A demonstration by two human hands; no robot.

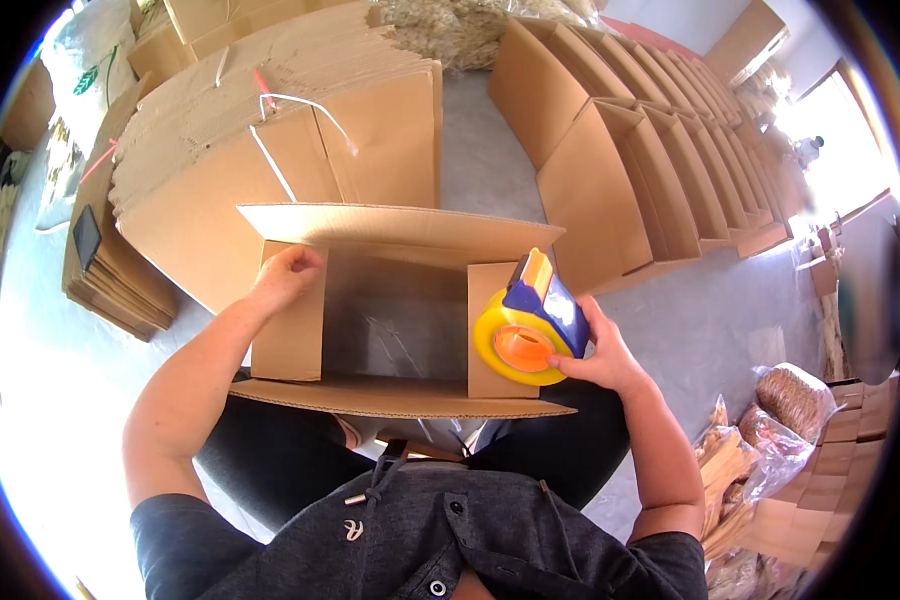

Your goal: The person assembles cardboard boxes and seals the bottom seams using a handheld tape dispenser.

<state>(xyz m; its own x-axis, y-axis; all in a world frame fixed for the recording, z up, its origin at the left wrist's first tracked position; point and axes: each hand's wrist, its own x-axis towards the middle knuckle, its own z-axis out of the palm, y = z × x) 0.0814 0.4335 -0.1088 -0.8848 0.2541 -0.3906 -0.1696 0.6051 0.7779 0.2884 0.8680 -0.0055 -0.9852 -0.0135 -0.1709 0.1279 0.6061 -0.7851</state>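
Observation:
An open cardboard carton point(397, 401) stands between my knees with its flaps spread outward. My left hand point(291, 274) is at its left flap point(289, 330), fingers curled in and nothing visible in them. In my right hand point(604, 349) is a blue tape dispenser point(570, 311) loaded with a yellow roll of tape point(491, 337) on an orange core. The dispenser hangs over the carton's right flap point(499, 386). Inside the carton a dark grey surface with light streaks shows; I cannot tell whether it is the floor or a lining.
Beyond the carton lies a big stack of flattened cardboard boxes point(217, 180) with loose white straps. Rows of opened cartons point(607, 187) stand at the far right. Clear plastic bags of brown material point(791, 405) lie at the right. A person point(808, 150) is by the bright doorway.

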